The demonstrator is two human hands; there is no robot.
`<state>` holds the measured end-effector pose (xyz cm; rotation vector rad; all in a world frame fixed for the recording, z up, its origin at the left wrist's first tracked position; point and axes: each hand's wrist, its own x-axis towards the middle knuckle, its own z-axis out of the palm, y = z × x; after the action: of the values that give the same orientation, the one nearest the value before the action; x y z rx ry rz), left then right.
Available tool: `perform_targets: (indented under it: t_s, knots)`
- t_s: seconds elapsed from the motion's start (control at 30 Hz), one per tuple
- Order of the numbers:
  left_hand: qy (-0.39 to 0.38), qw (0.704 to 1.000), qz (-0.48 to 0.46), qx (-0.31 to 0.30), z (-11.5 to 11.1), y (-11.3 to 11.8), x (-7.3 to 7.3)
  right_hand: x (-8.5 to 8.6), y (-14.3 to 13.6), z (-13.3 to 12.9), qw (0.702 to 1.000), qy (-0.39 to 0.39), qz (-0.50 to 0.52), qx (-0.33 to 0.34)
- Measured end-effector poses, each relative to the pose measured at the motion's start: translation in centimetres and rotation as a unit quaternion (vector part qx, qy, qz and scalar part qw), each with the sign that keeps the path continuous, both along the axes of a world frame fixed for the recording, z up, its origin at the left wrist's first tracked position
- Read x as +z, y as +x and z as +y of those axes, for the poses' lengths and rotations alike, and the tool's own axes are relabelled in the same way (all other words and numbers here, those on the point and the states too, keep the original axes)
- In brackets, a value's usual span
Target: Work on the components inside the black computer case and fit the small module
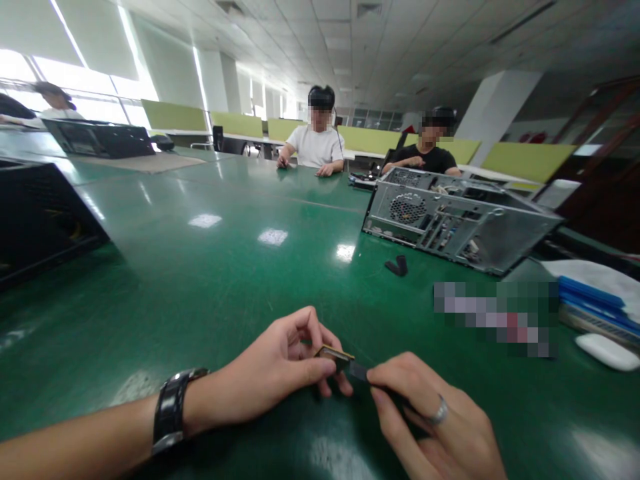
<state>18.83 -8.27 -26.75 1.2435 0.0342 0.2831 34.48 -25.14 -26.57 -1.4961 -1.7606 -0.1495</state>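
A thin, gold-edged dark chip (pixel 337 361) — left hand's grip (pixel 280 370) clamped on it, right hand (pixel 435 410) pinching a black stick (pixel 359 372); green desk (pixel 200 293) spreads toward eleven o'clock, metal case (pixel 453 230) at one.

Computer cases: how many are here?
3: a silver case at right, a black case at the left edge, and a dark case farther back left. Others may be hidden.

Left forearm (pixel 100 430) entering from 8 o'clock, left wrist (pixel 200 403) nearly straight, left hand (pixel 265 377) near 7 o'clock, left thumb (pixel 313 372) pressing against curled left fingers (pixel 307 323), right hand (pixel 463 427) at 5 o'clock, right thumb (pixel 387 410) and right forefinger (pixel 397 375) pinching toward 10 o'clock.
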Motion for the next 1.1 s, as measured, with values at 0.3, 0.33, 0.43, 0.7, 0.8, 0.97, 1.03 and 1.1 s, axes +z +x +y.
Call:
perform_targets:
  t_s: [0.3,0.33,0.43,0.7,0.8,0.97,1.03,1.1]
  knots:
    - [-0.02,0.999,-0.009,-0.023,0.27,0.12,-0.15,-0.16,-0.11,-0.05,1.0,0.003,-0.003,-0.01]
    - [-0.022,0.999,-0.008,-0.024,0.25,0.09,-0.15,-0.21,-0.11,-0.04,1.0,0.002,-0.001,-0.011]
    - [-0.02,0.999,-0.005,-0.025,0.22,-0.01,-0.1,-0.28,-0.14,0.02,1.0,-0.005,0.002,-0.012]
    - [0.01,1.0,0.002,-0.01,0.09,-0.1,0.0,-0.14,-0.14,0.01,1.0,-0.014,0.003,-0.006]
    - [0.016,1.0,0.01,-0.005,-0.06,-0.1,-0.04,-0.13,-0.16,0.0,1.0,-0.014,0.002,0.001]
    - [0.022,1.0,0.014,-0.001,-0.25,-0.07,-0.15,-0.03,-0.21,0.04,1.0,-0.01,-0.01,0.007]
    - [0.023,1.0,0.011,0.004,-0.2,-0.07,-0.1,-0.03,-0.15,0.05,1.0,-0.009,-0.009,0.001]
    - [0.026,1.0,0.01,0.008,-0.15,-0.08,-0.01,-0.07,-0.06,0.04,1.0,-0.009,-0.005,-0.002]
